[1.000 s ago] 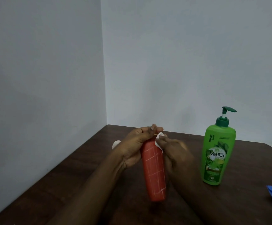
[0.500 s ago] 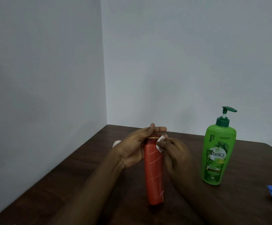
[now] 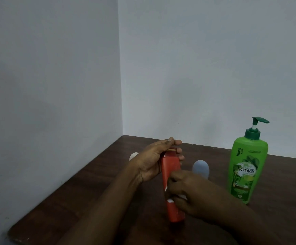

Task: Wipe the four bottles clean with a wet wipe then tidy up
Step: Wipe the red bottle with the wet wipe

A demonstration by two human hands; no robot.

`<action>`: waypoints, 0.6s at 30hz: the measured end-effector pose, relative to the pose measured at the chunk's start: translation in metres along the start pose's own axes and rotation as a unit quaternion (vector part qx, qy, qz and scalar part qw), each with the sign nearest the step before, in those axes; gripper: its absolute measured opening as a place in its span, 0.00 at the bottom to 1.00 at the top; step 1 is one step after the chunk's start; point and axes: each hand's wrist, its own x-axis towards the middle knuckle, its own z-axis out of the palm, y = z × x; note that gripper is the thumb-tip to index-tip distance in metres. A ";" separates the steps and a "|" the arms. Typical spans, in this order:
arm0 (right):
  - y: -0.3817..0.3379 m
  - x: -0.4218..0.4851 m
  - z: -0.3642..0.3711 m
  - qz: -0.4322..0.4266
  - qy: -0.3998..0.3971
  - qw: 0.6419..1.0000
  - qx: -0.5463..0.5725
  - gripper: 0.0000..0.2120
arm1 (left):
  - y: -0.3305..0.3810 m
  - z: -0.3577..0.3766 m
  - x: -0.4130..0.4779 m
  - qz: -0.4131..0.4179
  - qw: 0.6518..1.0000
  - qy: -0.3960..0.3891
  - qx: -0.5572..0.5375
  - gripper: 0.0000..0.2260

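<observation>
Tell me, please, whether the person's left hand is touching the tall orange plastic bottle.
Touching. The head view shows the left hand gripping the tall orange plastic bottle, its fingers curled round the upper end.

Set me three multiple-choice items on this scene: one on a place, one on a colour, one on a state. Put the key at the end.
1. Where is the green pump bottle?
A. Lying at the left edge of the table
B. Upright on the table, at the right
C. On the floor

2. What colour is the held bottle in the left hand?
A. Red-orange
B. Black
C. Yellow

3. What is the right hand doing?
A. Lying flat on the table
B. Pushing down a pump
C. Pressing a white wet wipe to the held bottle

Key: 1 B, it stands with its pump on top, right of both hands. 2 A, red-orange shows between the hands. 3 C, white wipe edges show under its curled fingers.
</observation>
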 end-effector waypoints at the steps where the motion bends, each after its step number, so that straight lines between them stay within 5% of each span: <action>1: 0.000 0.000 0.000 -0.002 -0.008 1.000 0.002 0.08 | 0.000 0.001 0.000 0.002 1.000 -0.004 -0.001 0.22; 3: 0.000 -0.001 -0.002 0.023 0.027 0.999 -0.013 0.09 | 0.000 0.003 -0.001 0.005 1.000 -0.013 -0.001 0.22; 7: 0.009 -0.003 0.000 0.080 0.258 0.963 -0.023 0.11 | 0.001 0.005 -0.003 0.015 0.998 -0.036 0.041 0.21; 11: 0.006 0.000 0.006 0.123 0.350 0.928 0.009 0.11 | 0.000 0.007 -0.005 0.023 0.995 -0.058 0.072 0.19; 15: 0.007 0.002 0.011 0.125 0.312 0.942 0.028 0.05 | -0.001 0.005 -0.005 0.041 0.996 -0.046 0.062 0.18; 18: 0.005 -0.001 0.007 0.057 0.141 0.987 0.040 0.04 | 0.000 0.004 -0.003 0.055 0.998 -0.030 0.015 0.19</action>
